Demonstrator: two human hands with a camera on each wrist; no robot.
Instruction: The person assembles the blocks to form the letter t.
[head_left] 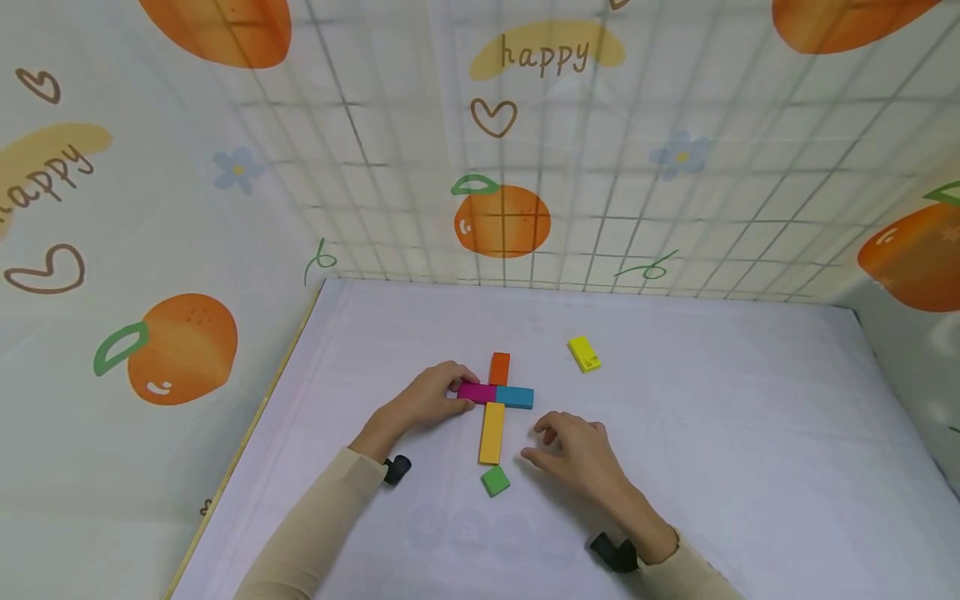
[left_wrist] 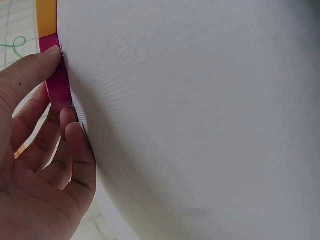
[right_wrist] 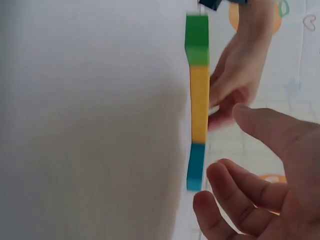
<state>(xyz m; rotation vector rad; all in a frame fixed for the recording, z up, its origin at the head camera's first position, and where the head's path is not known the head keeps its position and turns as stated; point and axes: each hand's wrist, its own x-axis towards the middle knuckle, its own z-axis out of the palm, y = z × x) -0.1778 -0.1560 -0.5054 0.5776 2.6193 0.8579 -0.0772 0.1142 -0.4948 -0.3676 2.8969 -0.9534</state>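
My left hand (head_left: 431, 395) pinches a magenta block (head_left: 477, 393) by its long sides, the thumb on the near side. A blue block (head_left: 515, 397) lies end to end with it, to the right. Behind the pair stands an orange-red block (head_left: 499, 368), and a longer yellow-orange block (head_left: 491, 433) runs from them toward me. A green block (head_left: 496, 481) sits turned at an angle by its near end. To the right of these, my right hand (head_left: 581, 454) hovers with loosely bent fingers and holds nothing; in the right wrist view its fingers (right_wrist: 220, 177) are apart from the blue block (right_wrist: 196, 167).
A bright yellow block (head_left: 583, 354) lies off to the back right on the white table (head_left: 750, 417). Printed cloth (head_left: 405, 208) with oranges and hearts rises along the back and sides. A dark camera (head_left: 615, 552) is strapped at the right wrist.
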